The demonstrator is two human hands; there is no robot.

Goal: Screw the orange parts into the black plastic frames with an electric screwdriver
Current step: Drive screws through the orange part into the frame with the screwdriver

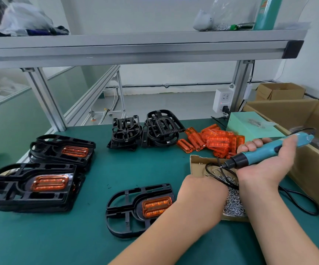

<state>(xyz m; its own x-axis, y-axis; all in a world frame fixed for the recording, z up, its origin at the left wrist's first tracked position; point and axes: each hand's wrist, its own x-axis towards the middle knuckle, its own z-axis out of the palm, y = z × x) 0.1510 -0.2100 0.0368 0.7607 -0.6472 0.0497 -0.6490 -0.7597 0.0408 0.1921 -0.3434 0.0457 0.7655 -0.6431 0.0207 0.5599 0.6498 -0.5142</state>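
A black plastic frame (124, 207) lies on the green mat near me, with an orange part (156, 205) seated in it. My right hand (267, 159) grips a teal electric screwdriver (265, 150), its tip pointing left over a shallow cardboard tray of screws (233, 205). My left hand (202, 196) reaches into that tray, back of the hand up; its fingers are hidden, so what they hold cannot be seen. Loose orange parts (214, 140) are piled at the back right.
Two stacks of frames with orange parts (49, 184) (66, 150) sit at the left. Bare black frames (145, 129) stand at the back centre. A large open cardboard box (308, 131) borders the right side. The screwdriver's black cable (298, 201) loops across the mat.
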